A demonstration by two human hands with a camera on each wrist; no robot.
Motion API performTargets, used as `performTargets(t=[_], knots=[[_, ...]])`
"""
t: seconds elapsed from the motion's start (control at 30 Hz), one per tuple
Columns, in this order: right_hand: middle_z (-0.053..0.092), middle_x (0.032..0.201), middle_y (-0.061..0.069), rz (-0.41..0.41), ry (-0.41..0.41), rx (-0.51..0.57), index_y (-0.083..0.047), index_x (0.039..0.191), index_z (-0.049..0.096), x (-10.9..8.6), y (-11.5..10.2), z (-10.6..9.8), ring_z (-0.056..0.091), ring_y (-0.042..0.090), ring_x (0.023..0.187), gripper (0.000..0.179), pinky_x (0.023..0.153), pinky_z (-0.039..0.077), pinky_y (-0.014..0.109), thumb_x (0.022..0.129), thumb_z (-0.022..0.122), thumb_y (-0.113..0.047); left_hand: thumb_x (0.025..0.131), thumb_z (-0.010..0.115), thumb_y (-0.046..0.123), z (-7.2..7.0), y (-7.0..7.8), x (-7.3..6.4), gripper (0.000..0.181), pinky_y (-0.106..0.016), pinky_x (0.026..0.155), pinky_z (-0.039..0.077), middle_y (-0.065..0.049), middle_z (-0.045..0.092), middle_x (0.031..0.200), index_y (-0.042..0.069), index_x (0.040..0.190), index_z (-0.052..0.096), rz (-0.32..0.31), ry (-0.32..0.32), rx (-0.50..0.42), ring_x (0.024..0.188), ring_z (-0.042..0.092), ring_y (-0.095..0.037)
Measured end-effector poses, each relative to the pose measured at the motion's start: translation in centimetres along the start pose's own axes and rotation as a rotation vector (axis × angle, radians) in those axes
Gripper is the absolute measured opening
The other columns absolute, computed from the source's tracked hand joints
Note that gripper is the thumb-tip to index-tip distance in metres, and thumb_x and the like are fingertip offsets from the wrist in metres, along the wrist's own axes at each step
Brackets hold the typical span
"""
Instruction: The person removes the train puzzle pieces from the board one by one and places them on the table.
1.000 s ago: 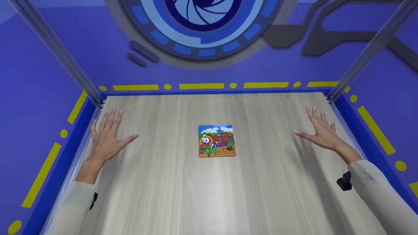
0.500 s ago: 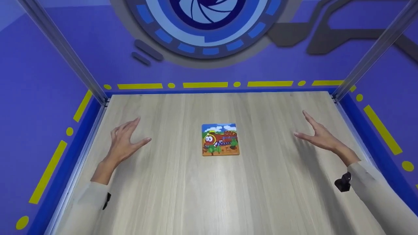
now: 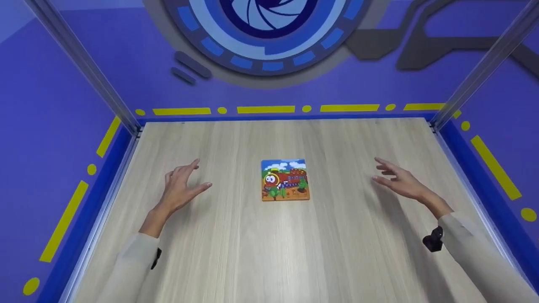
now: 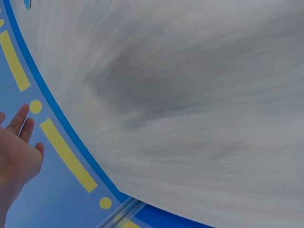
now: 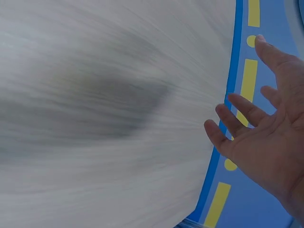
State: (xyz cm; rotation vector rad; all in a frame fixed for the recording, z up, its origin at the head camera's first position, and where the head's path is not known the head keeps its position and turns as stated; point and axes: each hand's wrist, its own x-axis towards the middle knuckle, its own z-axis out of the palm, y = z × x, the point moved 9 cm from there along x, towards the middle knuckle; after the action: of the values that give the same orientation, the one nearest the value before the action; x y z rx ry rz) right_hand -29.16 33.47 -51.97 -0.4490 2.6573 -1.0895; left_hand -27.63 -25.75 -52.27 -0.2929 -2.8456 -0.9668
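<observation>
I have the square picture board point(image 3: 285, 179), printed with a red train under white clouds, lying flat on the worktop point(image 3: 273, 244), between the two hands and well apart from the fingers of both. The left hand point(image 3: 179, 187) hangs above the wood to one side of it, thumb spread away from gently bent fingers point(image 3: 182, 171); the right hand point(image 3: 402, 183) hangs on the other side, thumb and loosely bent fingers apart, and neither grips anything. My wrist views show each hand against a blue wall with yellow dashes. Further back on the head view I see pale sleeves point(image 3: 132, 267), a small black device point(image 3: 433, 240) by the right cuff, and metal posts point(image 3: 86, 63) at the corners of the blue walls point(image 3: 294, 94). Compared with one second ago, both hands have come inward, the left one further, and their fingers, then straighter, are now more bent; the board keeps its place on the wood.
</observation>
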Motion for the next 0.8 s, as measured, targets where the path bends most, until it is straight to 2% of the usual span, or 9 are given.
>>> performTargets(t=[0.17, 0.3, 0.57, 0.8], knots=[[0.045, 0.150, 0.035, -0.006, -0.021, 0.011, 0.002, 0.159, 0.027, 0.2, 0.1, 1.3, 0.051, 0.053, 0.133, 0.066, 0.106, 0.043, 0.063, 0.105, 0.058, -0.021, 0.087, 0.078, 0.042, 1.6, 0.5, 0.2, 0.083, -0.059, 0.116, 0.018, -0.019, 0.060, 0.142, 0.007, 0.155, 0.044, 0.015, -0.029, -0.012, 0.136, 0.048, -0.038], [0.049, 0.146, 0.036, -0.016, -0.031, 0.020, 0.004, 0.157, 0.031, 0.6, 0.0, 1.8, 0.054, 0.052, 0.130, 0.064, 0.103, 0.047, 0.061, 0.104, 0.059, -0.019, 0.087, 0.079, 0.039, 2.9, 1.1, 0.2, 0.081, -0.059, 0.113, 0.021, -0.019, 0.061, 0.140, 0.007, 0.153, 0.045, 0.035, -0.024, -0.035, 0.135, 0.049, -0.038], [0.055, 0.140, 0.035, -0.024, -0.053, 0.071, 0.006, 0.155, 0.034, 1.6, -0.2, 4.8, 0.057, 0.050, 0.126, 0.061, 0.099, 0.050, 0.059, 0.104, 0.059, -0.016, 0.086, 0.081, 0.034, 5.3, 2.0, 0.2, 0.078, -0.060, 0.111, 0.022, -0.022, 0.063, 0.134, 0.005, 0.151, 0.048, 0.083, -0.032, -0.091, 0.129, 0.052, -0.040], [0.058, 0.138, 0.032, -0.030, -0.095, 0.116, 0.006, 0.154, 0.036, 2.9, -1.2, 7.3, 0.058, 0.048, 0.126, 0.060, 0.103, 0.047, 0.060, 0.104, 0.058, -0.020, 0.087, 0.079, 0.038, 7.7, 2.5, 0.5, 0.079, -0.059, 0.111, 0.023, -0.020, 0.063, 0.134, 0.005, 0.151, 0.047, 0.067, -0.073, -0.110, 0.129, 0.052, -0.038]])
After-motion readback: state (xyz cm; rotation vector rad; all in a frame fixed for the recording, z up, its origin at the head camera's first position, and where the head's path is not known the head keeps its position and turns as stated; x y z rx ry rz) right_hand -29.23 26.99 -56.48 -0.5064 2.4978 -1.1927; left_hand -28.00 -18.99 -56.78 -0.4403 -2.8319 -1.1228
